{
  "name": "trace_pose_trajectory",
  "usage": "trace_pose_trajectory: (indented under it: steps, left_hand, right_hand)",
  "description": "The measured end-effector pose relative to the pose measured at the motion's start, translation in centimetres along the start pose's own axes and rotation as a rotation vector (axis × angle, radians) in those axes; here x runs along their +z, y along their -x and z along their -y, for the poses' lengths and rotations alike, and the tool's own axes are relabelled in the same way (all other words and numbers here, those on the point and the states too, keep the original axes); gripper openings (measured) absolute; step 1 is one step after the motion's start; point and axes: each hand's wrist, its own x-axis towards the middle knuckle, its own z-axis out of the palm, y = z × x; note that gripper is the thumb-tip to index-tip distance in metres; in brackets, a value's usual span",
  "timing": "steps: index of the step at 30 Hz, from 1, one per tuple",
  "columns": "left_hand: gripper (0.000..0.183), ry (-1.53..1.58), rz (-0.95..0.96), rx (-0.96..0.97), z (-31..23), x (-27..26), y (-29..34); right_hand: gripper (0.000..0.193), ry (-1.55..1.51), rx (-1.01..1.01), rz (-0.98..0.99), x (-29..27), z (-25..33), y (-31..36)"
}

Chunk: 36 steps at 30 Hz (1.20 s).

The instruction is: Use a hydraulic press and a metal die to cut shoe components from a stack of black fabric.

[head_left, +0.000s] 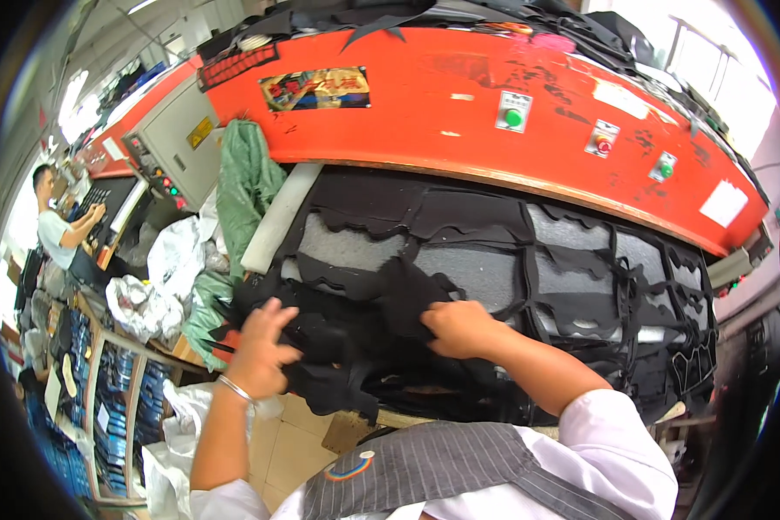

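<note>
Sheets of black cut fabric [472, 217] lie across the bed of a red machine, with wavy-edged openings that show a grey padded surface [468, 270]. My right hand [459, 329] is closed on a dark piece of black fabric [407, 299], which bunches up to the left of my fingers. Over the left end of the bed is my left hand [264, 351], its fingers spread and slightly blurred, beside loose black scraps [334, 373]. Whether its fingertips touch the cloth is hard to make out. More black strips overlap along the near edge.
The red machine beam [407, 113] with buttons spans the far side. A pale roll [282, 221] rests at the bed's left end, next to green sacking [244, 178] and white bags [178, 256]. Shelves [117, 407] of blue stacks stand lower left. A person [61, 225] works far left.
</note>
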Motion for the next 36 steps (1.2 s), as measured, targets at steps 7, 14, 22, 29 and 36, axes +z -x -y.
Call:
trace_pose_trajectory:
  steps: [7,14,22,29,36]
  left_hand:
    - [0.028,0.011,0.223,0.250,-4.0,6.1,-5.4]
    - [0.031,0.084,0.053,0.150,-7.0,8.6,-3.6]
    - [0.007,0.083,-0.084,0.033,-10.1,13.5,-2.2]
    - [0.013,0.099,0.131,-0.123,-10.0,13.6,-3.1]
    - [0.038,0.163,0.342,-0.195,-8.6,15.4,-4.0]
  right_hand:
    - [0.032,0.075,-0.341,0.267,-1.8,4.9,-4.5]
    - [0.050,-0.093,0.264,-0.482,-5.6,-11.9,-11.8]
    - [0.046,0.272,0.353,-0.759,2.3,-31.1,-14.1]
    - [0.050,0.259,0.322,-0.705,4.9,-36.1,-20.1]
    - [0.047,0.261,0.088,-0.573,3.8,-32.5,-27.3]
